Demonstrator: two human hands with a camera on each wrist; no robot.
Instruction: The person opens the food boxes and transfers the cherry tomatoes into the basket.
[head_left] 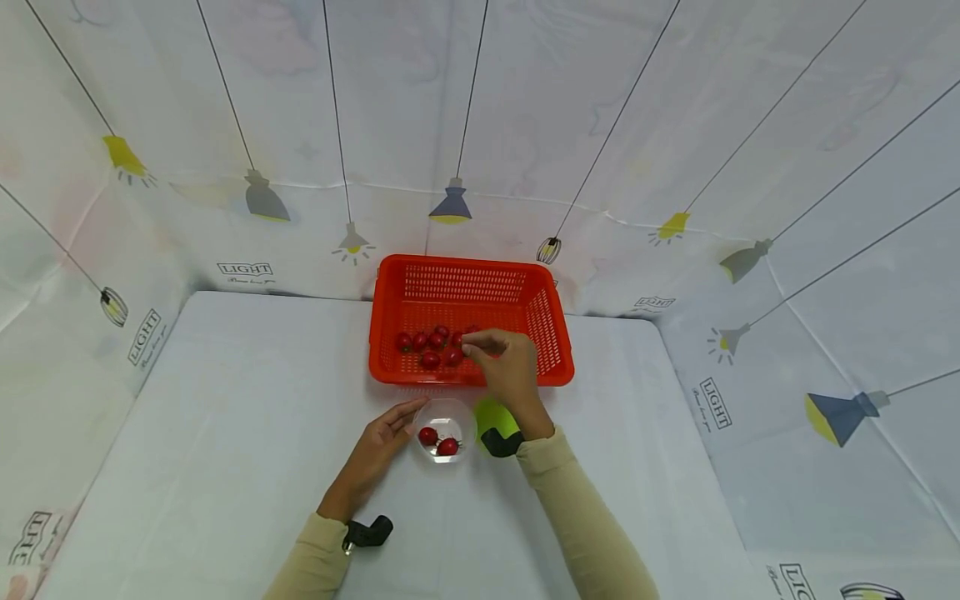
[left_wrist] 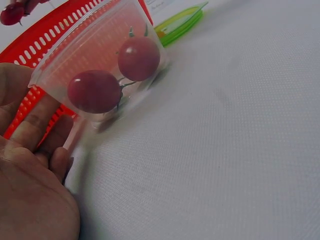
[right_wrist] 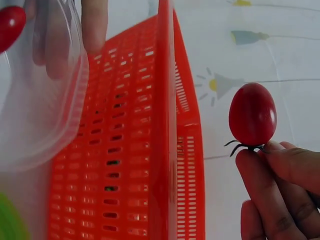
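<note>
My right hand (head_left: pixel 512 371) is raised over the front edge of the red basket (head_left: pixel 381 333). In the right wrist view, its thumb and fingers pinch a cherry tomato (right_wrist: pixel 252 115) at the green stem. Several more cherry tomatoes (head_left: pixel 430 360) lie on the basket floor. On the table before the basket stands a clear plastic container (head_left: pixel 444 408) with two cherry tomatoes (left_wrist: pixel 95 91) inside. Against the container's left side rests my left hand (head_left: pixel 381 443), its fingers fairly straight along the wall.
A green lid (head_left: pixel 491 417) lies right of the container, partly hidden under my right wrist. The white tabletop (head_left: pixel 255 417) ends at a fabric backdrop (head_left: pixel 300 217) printed with lamps, and the basket stands at the table's far edge. Each wrist wears a black camera mount (head_left: pixel 367 532).
</note>
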